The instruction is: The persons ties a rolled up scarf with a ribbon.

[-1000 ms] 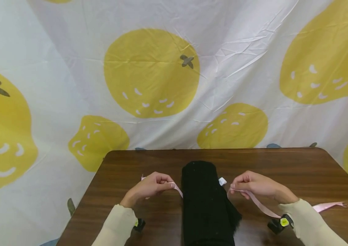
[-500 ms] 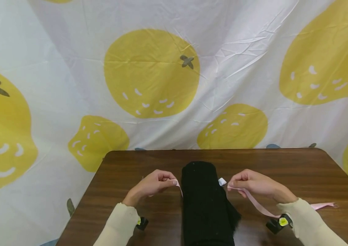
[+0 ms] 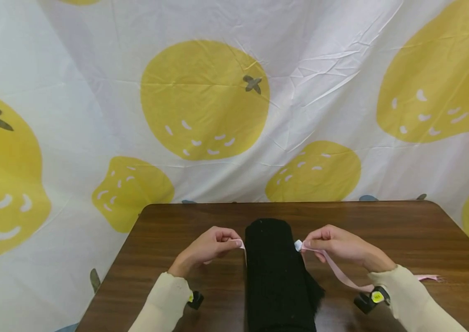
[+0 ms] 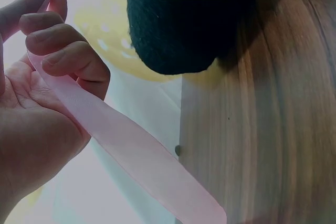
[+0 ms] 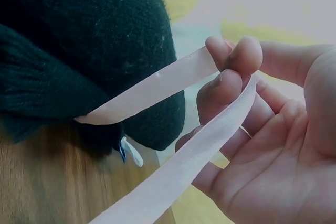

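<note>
A rolled black knit cloth, fringed along its right side, lies lengthwise on the table. A pink ribbon runs under the roll and comes up on both sides. My left hand pinches the ribbon between thumb and forefinger just left of the roll; its tail hangs across the palm in the left wrist view. On the other side my right hand pinches the ribbon close to a white tag on the roll. The loose end of the ribbon trails past the right wrist.
The brown wooden table has rounded far corners. Behind it hangs a white curtain printed with yellow fruit. A small black camera is strapped to each wrist, with cream sleeves above.
Both hands have risen slightly and moved inward toward the roll, drawing the ribbon up with them. The ribbon's loose right end has slid left. The black roll stays put.
</note>
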`<state>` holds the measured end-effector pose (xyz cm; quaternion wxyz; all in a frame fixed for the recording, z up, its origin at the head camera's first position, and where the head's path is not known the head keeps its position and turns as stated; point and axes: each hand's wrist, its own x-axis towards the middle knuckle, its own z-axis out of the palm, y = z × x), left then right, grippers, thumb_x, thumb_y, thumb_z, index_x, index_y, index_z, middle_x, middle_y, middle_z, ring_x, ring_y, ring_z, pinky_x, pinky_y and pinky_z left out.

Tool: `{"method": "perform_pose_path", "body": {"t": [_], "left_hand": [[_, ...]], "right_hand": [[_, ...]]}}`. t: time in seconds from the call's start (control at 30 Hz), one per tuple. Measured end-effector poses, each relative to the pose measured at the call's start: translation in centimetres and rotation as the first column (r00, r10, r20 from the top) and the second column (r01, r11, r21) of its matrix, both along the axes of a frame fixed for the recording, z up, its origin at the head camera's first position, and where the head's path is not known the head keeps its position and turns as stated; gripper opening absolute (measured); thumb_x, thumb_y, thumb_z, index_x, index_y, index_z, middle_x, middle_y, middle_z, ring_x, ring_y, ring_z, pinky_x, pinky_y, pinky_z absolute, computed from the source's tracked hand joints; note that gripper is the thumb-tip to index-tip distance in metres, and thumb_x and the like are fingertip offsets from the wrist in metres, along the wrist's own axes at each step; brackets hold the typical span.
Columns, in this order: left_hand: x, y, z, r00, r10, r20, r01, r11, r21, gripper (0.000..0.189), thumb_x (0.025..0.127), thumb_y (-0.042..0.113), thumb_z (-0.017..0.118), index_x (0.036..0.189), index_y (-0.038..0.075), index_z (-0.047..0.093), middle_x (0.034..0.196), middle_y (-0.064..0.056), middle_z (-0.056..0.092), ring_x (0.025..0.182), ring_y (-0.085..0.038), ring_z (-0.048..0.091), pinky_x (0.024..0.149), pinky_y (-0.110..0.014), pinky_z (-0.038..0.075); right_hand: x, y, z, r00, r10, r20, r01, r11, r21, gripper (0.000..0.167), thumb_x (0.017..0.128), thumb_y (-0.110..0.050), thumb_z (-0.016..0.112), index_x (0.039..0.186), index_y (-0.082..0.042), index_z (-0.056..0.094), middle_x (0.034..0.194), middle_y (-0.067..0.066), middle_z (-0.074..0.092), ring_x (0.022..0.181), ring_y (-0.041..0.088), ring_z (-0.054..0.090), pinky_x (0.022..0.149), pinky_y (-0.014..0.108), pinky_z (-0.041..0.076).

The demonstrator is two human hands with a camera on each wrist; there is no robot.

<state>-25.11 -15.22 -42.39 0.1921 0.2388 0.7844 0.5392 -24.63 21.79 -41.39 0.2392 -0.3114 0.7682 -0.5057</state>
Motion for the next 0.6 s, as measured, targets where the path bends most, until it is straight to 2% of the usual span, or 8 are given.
{"method": "perform_pose_path", "body": {"t": [0.23, 0.4, 0.5, 0.6], "left_hand": [[-0.1, 0.5, 0.3, 0.999, -0.032, -0.003, 0.032, 0.999, 0.028, 0.032, 0.096, 0.029, 0.066, 0.104, -0.001, 0.069, 0.057, 0.005, 0.037, 0.043, -0.01, 0.025, 0.043, -0.024, 0.024], [-0.2, 1.1, 0.6, 0.999, -0.041, 0.0, 0.041, 0.998, 0.055, 0.026, 0.096, 0.027, 0.065, 0.102, 0.002, 0.07, 0.057, 0.004, 0.035, 0.041, -0.01, 0.023, 0.04, -0.023, 0.021], [-0.2, 1.4, 0.8, 0.999, -0.043, -0.006, 0.044, 0.998, 0.055, 0.02, 0.097, 0.024, 0.065, 0.1, 0.005, 0.071, 0.057, 0.004, 0.036, 0.04, -0.01, 0.022, 0.038, -0.024, 0.021], [-0.2, 1.7, 0.8, 0.999, -0.051, -0.008, 0.052, 0.997, 0.064, 0.019, 0.097, 0.02, 0.064, 0.099, 0.002, 0.07, 0.057, 0.004, 0.04, 0.041, -0.01, 0.023, 0.039, -0.024, 0.022]], "right_hand": [[-0.3, -0.3, 0.1, 1.0, 0.02, 0.014, -0.02, 0.999, -0.026, 0.032, 0.104, -0.023, 0.051, 0.107, 0.002, 0.07, 0.062, 0.008, 0.052, 0.065, 0.009, 0.055, 0.074, 0.029, 0.048], [-0.2, -0.6, 0.4, 1.0, 0.024, 0.008, -0.024, 0.999, -0.038, 0.032, 0.104, -0.023, 0.051, 0.105, 0.004, 0.069, 0.063, 0.018, 0.05, 0.064, 0.009, 0.053, 0.072, 0.028, 0.048], [-0.1, -0.8, 0.6, 1.0, 0.023, 0.009, -0.023, 0.999, -0.033, 0.033, 0.103, -0.023, 0.052, 0.104, 0.005, 0.069, 0.063, 0.02, 0.049, 0.064, 0.011, 0.052, 0.073, 0.027, 0.047], [0.1, -1.2, 1.0, 1.0, 0.026, 0.005, -0.026, 0.999, -0.026, 0.032, 0.103, -0.024, 0.053, 0.104, 0.003, 0.069, 0.064, 0.02, 0.049, 0.064, 0.012, 0.052, 0.072, 0.028, 0.047]]}}
